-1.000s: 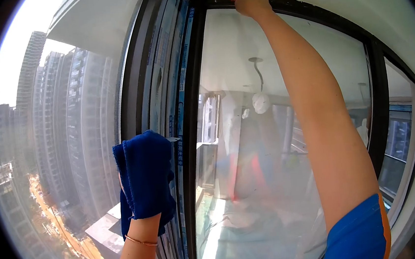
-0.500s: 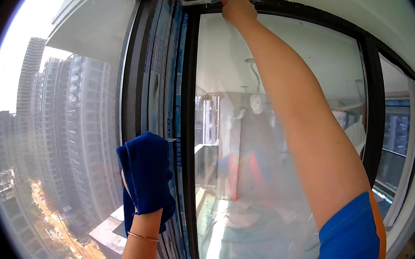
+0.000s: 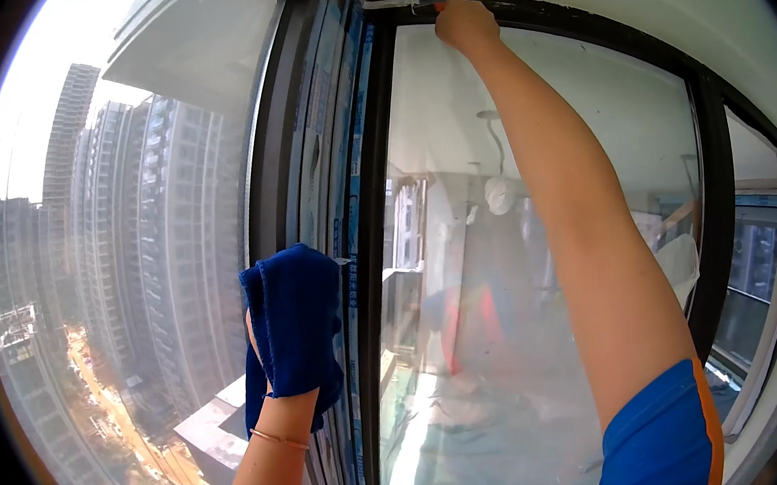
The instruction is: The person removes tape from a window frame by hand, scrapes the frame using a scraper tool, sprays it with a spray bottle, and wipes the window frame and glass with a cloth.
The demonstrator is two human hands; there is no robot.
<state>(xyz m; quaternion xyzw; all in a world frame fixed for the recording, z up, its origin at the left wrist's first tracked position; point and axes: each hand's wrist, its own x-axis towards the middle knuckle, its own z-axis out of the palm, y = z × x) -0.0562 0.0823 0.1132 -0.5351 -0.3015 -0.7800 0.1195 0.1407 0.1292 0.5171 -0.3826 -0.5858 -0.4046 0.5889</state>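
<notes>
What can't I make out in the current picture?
All in the head view:
Left hand: fingers and grip hidden by the blue cloth.
Red item: mostly covered by the right hand; its type is unclear.
Blue film strip: lettering too small to read.
Blue sleeve: cut off by the bottom edge.

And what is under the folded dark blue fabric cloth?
Under this cloth is the left hand: a sliver shows at the cloth's left edge, and the wrist emerges below. Its fingers are covered from view.
</notes>
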